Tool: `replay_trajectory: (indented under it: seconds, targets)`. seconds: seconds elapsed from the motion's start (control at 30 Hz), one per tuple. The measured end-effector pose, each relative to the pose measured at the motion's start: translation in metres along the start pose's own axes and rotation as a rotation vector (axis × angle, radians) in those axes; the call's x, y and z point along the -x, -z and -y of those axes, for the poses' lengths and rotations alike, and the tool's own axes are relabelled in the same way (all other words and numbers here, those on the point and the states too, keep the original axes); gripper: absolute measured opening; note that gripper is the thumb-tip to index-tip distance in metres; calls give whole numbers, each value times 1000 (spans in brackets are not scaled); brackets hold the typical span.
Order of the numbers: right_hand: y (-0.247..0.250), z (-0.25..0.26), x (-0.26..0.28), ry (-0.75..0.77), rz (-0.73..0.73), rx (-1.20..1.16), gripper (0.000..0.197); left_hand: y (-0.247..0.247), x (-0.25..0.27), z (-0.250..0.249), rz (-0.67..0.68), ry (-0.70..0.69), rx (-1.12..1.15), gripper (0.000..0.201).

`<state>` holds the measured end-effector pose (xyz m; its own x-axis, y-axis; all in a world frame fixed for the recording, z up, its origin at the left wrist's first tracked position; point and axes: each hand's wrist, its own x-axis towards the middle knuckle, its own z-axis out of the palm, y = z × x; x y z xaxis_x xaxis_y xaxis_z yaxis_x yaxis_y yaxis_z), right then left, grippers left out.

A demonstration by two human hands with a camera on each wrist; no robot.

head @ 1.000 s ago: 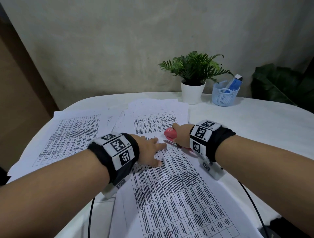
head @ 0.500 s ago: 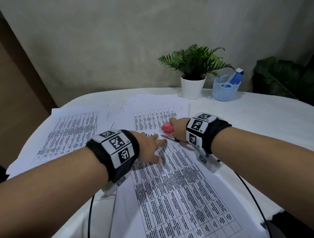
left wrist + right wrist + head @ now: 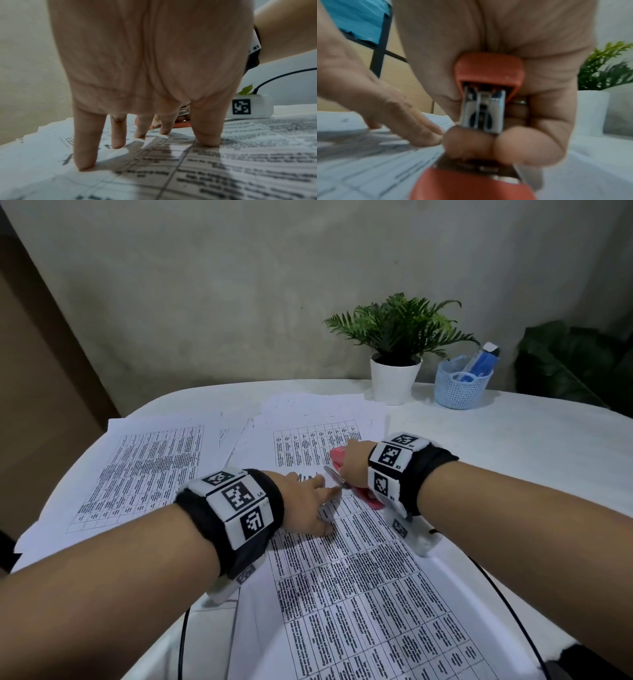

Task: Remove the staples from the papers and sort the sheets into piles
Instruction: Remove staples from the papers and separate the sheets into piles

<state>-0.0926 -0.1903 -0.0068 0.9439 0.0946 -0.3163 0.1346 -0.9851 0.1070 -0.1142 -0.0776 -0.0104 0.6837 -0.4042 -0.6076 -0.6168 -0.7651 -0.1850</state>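
Red plastic stapler [image 3: 337,457] sits gripped in the right hand [image 3: 354,465], fingers curled round it, its metal end just beside the left hand [image 3: 305,505]. That left hand lies spread, straight fingertips [image 3: 85,165] pressing the printed sheet [image 3: 359,594] under both hands. More papers [image 3: 137,474] lie to its left; beyond the right hand stand a potted plant [image 3: 395,350] and blue basket [image 3: 459,392].

A plain home desk corner is showing here: a white table [image 3: 513,440] is sitting against a bare grey wall [image 3: 239,285], a potted plant [image 3: 397,347] and blue pen basket [image 3: 460,390] standing far right.
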Motion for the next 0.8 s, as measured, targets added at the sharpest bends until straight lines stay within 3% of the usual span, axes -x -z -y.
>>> replay_trajectory:
  seconds: [0.2,0.33,0.5,0.8]
  targets:
    - [6,-18,9,26,63,-23,21,0,6,14,-10,-72,72,70]
    - [3,-22,22,17,30,-114,15,-12,14,31,-39,36,45,82]
    - [5,-15,36,-9,55,-272,35,-25,27,34,-30,55,178,83]
    - [-4,14,53,151,37,-63,38,-25,38,27,-69,58,249,83]
